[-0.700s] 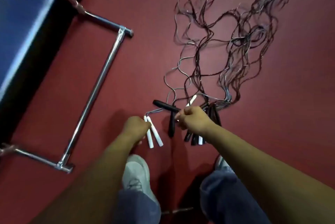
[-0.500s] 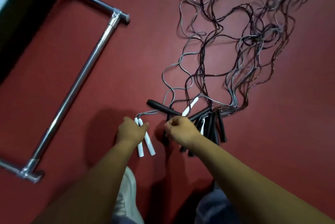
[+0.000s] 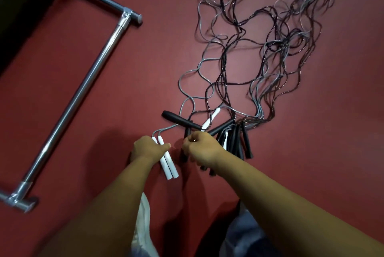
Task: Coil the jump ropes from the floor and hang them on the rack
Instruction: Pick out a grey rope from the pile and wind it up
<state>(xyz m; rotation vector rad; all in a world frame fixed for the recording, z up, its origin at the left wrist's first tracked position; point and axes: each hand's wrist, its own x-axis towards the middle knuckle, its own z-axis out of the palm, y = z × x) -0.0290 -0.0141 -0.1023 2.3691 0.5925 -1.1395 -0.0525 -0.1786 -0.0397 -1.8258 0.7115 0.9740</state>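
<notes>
Edging left toward the left hand [image 3: 148,149], whose grip holds two white plastic handles [image 3: 166,161], the right hand [image 3: 202,148] closes its grip on a black handle [image 3: 187,133], though the tangled grey-and-black jump ropes [image 3: 258,109] trailing toward the upper right may snag when lifted.

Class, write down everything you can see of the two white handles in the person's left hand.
The white handles are two slim, smooth cylinders, plastic by their look, side by side and touching, slightly tilted. The left hand grips their middle, thumb across them; both ends stick out. A grey cord leaves each top end toward the tangled ropes.
</notes>
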